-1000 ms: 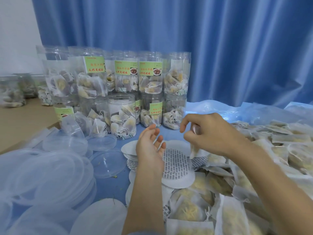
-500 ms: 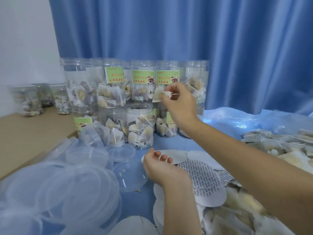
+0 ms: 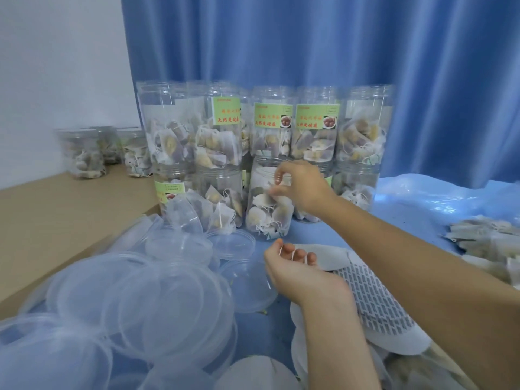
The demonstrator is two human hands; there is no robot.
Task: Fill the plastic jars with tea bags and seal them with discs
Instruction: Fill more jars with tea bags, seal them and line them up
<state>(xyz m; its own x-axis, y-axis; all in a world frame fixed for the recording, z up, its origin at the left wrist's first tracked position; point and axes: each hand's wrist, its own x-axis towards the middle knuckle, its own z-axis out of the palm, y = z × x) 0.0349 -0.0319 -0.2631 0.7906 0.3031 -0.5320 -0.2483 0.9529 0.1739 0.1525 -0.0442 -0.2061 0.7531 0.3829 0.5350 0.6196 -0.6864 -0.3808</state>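
An uncapped clear jar (image 3: 267, 218), part full of tea bags, stands at the front of the jar group. My right hand (image 3: 301, 187) is at its mouth, thumb and forefinger apart, and I see no bag between them. My left hand (image 3: 295, 268) hovers palm up, fingers loosely curled and holding nothing, above the white sealing discs (image 3: 332, 253). One disc (image 3: 377, 302) shows a grey printed pattern. Loose tea bags (image 3: 484, 235) lie in a pile at the right.
Filled, labelled jars (image 3: 315, 130) are stacked two high behind the uncapped one. Several clear plastic lids (image 3: 157, 299) cover the near left. A brown surface (image 3: 56, 215) at the left carries more jars (image 3: 84, 156). A blue curtain (image 3: 309, 38) hangs behind.
My right hand carried a tea bag from the pile up to the jars and came down to the uncapped jar's mouth. My left hand's fingers curled in. The view shifted left.
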